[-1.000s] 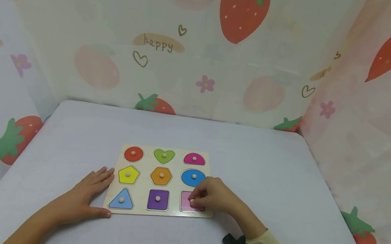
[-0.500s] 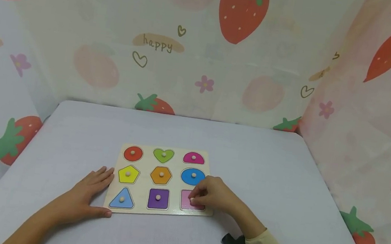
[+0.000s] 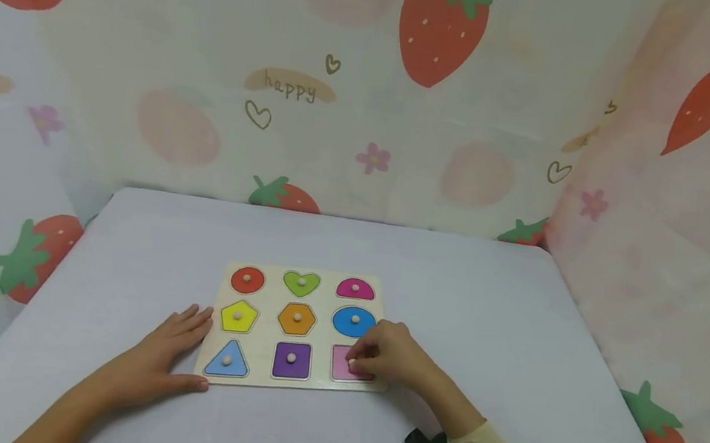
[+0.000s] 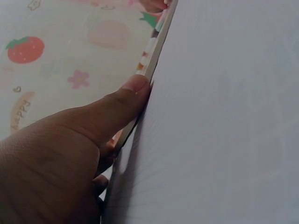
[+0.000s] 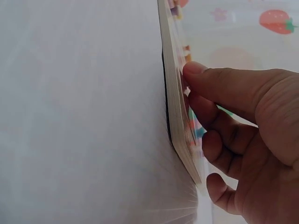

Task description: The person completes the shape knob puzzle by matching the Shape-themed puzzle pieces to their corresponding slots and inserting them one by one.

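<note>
Nine coloured shapes sit in a three-by-three grid on the wooden puzzle board (image 3: 296,330), which lies flat on the grey table (image 3: 483,321) straight in front of the person. The right hand (image 3: 387,357) rests over the board's near right corner, its fingertips curled and pinching the small peg of the pink square piece (image 3: 342,367); that piece lies directly under the fingers, at the end of the nearest row, and it appears seated in its recess, though the fingers hide part of it. The left hand (image 3: 165,354) lies flat on the table with fingers extended, its thumb pressed against the board's near left edge just beside the blue triangle (image 3: 226,361). In the left wrist view the thumb (image 4: 126,100) touches the thin side of the board, steadying it. Of the two hands, the right is much the nearer to the pink square, which lies on the right hand's own side of the board, with the purple square (image 3: 292,360) between it and the triangle. Strawberry-printed curtains (image 3: 373,82) hang around the table.
</note>
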{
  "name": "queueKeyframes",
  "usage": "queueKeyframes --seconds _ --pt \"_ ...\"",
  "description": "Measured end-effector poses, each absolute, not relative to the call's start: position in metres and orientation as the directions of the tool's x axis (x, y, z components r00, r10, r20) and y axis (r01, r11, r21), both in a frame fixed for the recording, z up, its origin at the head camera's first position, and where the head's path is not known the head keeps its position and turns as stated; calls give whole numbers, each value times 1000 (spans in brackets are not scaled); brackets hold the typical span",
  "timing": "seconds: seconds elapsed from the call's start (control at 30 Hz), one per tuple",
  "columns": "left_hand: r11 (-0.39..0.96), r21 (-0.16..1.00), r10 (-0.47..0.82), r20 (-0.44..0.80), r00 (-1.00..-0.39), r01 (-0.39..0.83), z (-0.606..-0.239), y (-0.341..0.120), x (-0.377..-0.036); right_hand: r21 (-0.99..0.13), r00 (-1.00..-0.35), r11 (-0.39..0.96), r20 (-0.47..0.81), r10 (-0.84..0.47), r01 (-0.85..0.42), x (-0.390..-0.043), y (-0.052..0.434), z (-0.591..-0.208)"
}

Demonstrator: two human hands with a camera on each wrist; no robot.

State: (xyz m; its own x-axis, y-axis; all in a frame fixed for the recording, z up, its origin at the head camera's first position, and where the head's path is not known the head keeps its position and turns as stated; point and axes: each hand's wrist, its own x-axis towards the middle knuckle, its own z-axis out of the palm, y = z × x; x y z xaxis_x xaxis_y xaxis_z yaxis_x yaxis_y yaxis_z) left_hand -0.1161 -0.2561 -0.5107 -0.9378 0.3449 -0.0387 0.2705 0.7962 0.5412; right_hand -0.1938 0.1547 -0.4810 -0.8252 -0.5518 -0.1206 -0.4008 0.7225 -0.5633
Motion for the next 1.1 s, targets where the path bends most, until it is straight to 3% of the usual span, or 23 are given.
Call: queueKeyframes --seconds 0.43,0.83,1.1 --pt "810 515 349 -41 -936 280 -508 -250 -124 -436 -809 738 -39 -586 -514 -193 159 -474" --pt "828 481 351 -46 -935 288 -500 -251 -120 -414 -817 762 -71 -572 -497 -187 160 -472" --pt "833 468 348 -30 -937 295 -496 -250 -117 -248 -785 758 20 -619 -603 -184 171 -472"
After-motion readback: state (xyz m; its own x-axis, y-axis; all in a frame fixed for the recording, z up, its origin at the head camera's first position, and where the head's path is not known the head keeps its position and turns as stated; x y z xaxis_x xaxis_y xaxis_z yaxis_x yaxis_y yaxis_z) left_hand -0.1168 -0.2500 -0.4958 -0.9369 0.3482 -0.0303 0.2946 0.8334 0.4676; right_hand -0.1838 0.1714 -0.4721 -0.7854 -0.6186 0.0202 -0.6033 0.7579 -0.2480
